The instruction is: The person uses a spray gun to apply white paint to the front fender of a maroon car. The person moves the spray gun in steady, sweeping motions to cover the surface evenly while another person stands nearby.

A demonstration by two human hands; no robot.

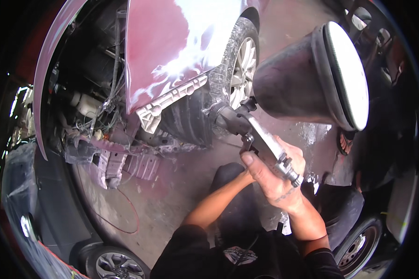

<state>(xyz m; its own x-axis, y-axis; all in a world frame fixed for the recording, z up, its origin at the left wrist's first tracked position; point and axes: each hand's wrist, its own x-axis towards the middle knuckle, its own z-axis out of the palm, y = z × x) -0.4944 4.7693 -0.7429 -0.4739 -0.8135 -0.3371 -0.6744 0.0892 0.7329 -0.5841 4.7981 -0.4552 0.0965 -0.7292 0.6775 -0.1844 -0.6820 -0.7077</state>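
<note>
Plainly, the largest thing was the red car [139, 74] on the far side, its left end stripped down to wiring and crumpled metal [109, 165]. A dark grey car [53, 200] stood near on the left. On the red car, the broad red panel [174, 51] reached right to the wheel [243, 65], whose tyre looked dusty.

Colour seemed to cover most of that panel, so I judged the coating well along — though bright streaks crossed it, and I couldn't tell glare from thin spots. What looked left was the exposed end, open and uncovered, and a pale bracket [172, 100] bare along the panel's lower edge. Whether the panel called for more coating, I couldn't tell; no spray mist was clear to see.

Smaller again, the spray gun [265, 139] was held up right of the middle, just nearer than the wheel, with its nozzle end toward the left. Its big dark cup [291, 76] leaned far and right under a white lid [351, 76].

The right hand [279, 183] was closed around the gun's handle. Behind it ran the left forearm [221, 197]; the left hand was hidden there — gripping or loose, I couldn't tell. Thinnest of all, a reddish hose [136, 221] curved across the floor [153, 204] to the left.
</note>
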